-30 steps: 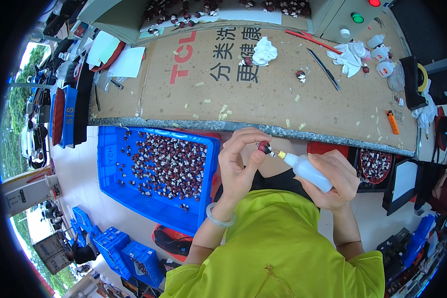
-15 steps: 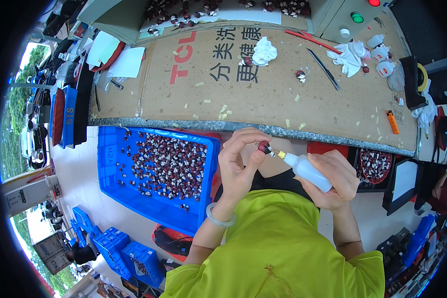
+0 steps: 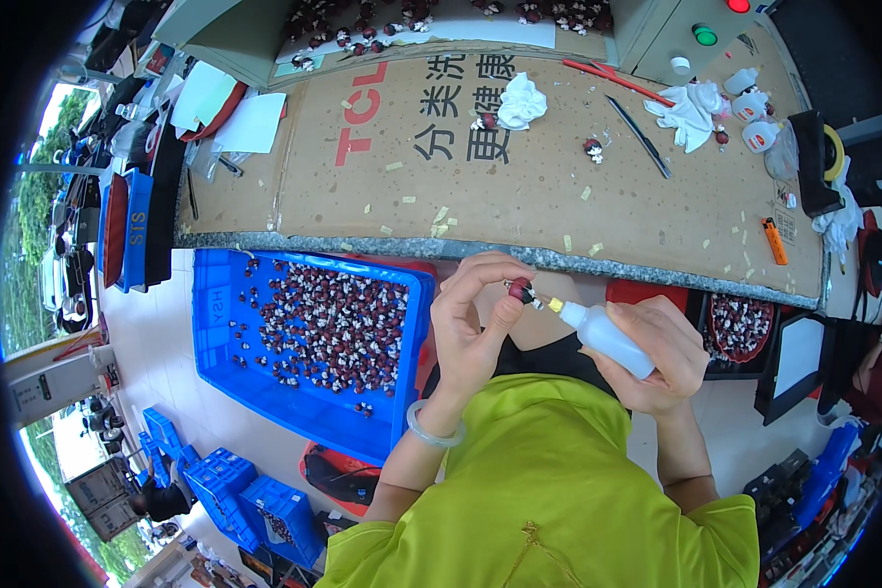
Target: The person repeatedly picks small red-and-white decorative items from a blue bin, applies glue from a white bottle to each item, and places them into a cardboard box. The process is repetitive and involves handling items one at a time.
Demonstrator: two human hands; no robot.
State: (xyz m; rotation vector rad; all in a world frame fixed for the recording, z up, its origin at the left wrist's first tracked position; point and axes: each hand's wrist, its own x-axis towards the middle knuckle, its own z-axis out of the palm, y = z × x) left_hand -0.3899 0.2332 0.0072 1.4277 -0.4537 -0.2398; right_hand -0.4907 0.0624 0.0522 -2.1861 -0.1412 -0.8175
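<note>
Between the thumb and fingers of my left hand [image 3: 472,318] is a small dark-red and white figurine [image 3: 521,290]. My right hand [image 3: 660,353] grips a translucent white squeeze bottle [image 3: 612,339], tilted so that its yellow tip [image 3: 557,305] points at the figurine. Tip and figurine are very close; whether they touch I cannot tell. Both hands are in front of the table's near edge, above my lap. To the left stands a blue bin [image 3: 416,363] holding a great many similar figurines [image 3: 333,323].
A cardboard-covered table [image 3: 363,196] lies ahead, with a crumpled tissue [image 3: 522,102], a black pen-like tool [image 3: 640,135], an orange lighter [image 3: 775,241] and several small white bottles [image 3: 751,106] on it. A red-lined container of figurines [image 3: 740,325] stands at the right. Blue crates [image 3: 223,495] are stacked lower left.
</note>
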